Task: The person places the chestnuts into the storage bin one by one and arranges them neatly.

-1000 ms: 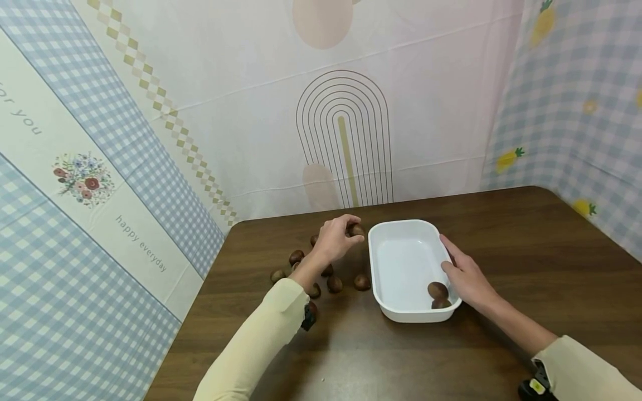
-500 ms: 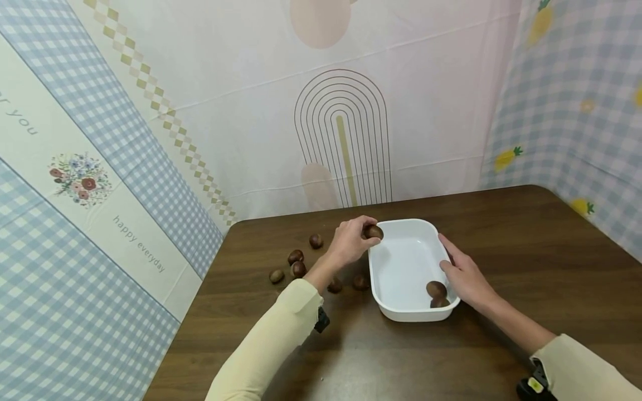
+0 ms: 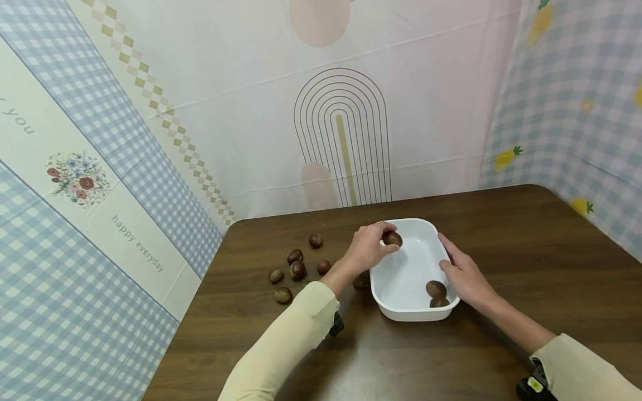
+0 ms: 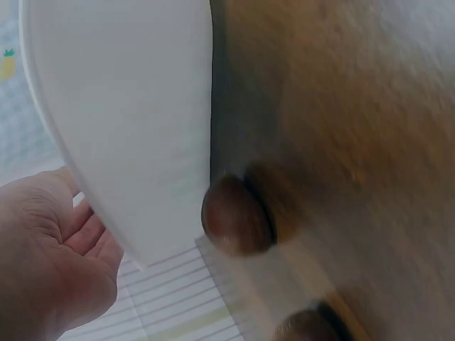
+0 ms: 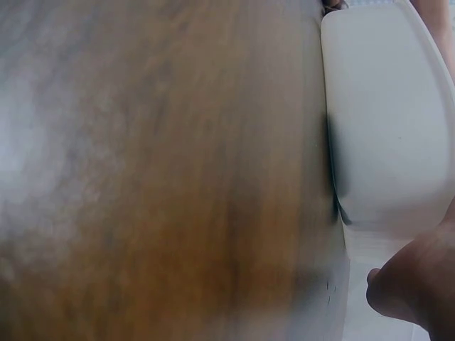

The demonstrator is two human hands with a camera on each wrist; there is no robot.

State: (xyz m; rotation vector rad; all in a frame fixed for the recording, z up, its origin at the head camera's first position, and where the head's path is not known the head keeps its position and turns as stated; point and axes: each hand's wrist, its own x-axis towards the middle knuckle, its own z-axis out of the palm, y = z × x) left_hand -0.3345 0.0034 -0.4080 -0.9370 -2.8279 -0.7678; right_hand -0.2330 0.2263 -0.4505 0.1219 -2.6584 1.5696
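My left hand (image 3: 368,246) pinches a brown chestnut (image 3: 393,239) between thumb and fingers, over the far left part of a white rectangular dish (image 3: 401,278). Two more chestnuts (image 3: 436,288) lie inside, at the near right corner. My right hand (image 3: 466,273) holds the dish's right side, its thumb at the rim and its fingers along the outer wall. In the left wrist view the left hand (image 4: 57,249) shows beside the dish wall (image 4: 142,128); its fingertips are hidden. The right wrist view catches part of the right hand (image 5: 419,277) against the dish.
Several loose chestnuts (image 3: 298,270) are scattered on the brown wooden table (image 3: 391,362) left of the dish. One chestnut (image 3: 361,282) sits close to the dish's left wall, partly behind the left wrist. Patterned cloth (image 3: 431,111) hangs behind the table.
My left hand has moved right with its chestnut, from left of the dish to over its interior. More loose chestnuts show where the arm was. The right hand and dish stay put.
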